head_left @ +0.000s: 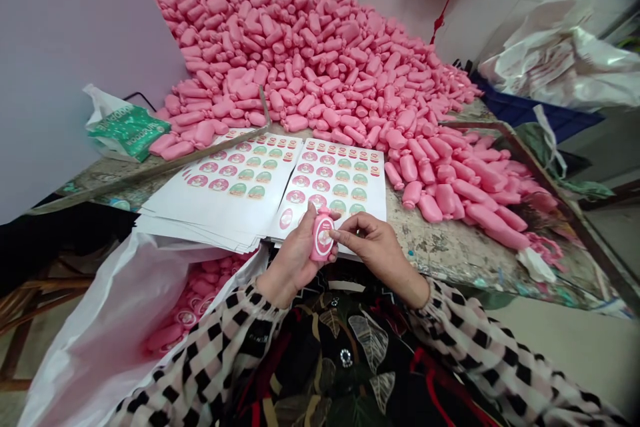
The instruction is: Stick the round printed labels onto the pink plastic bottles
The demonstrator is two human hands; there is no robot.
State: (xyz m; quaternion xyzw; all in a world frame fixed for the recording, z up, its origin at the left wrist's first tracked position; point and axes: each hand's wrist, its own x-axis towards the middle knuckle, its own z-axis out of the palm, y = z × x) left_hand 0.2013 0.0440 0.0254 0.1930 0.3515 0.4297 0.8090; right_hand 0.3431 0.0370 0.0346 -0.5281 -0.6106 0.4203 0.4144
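Note:
My left hand (296, 252) is wrapped round a small pink plastic bottle (320, 255), holding it upright in front of me. On the bottle's face is an oval pink-and-white sticker (325, 236). The fingers of my right hand (376, 245) are pinched together at the sticker's right edge; whether anything small is between them is hidden. Just beyond my hands lies a sheet of stickers (373, 197), with round pink and green designs and small red ones. To its left is a stack of similar sticker sheets (200, 213).
A large heap of pink bottles (320, 53) covers the back of the worktable (425, 250). A white sack (85, 340) at lower left holds labelled bottles. A green packet (133, 130), metal strip (175, 163) and blue crate (540, 113) stand around.

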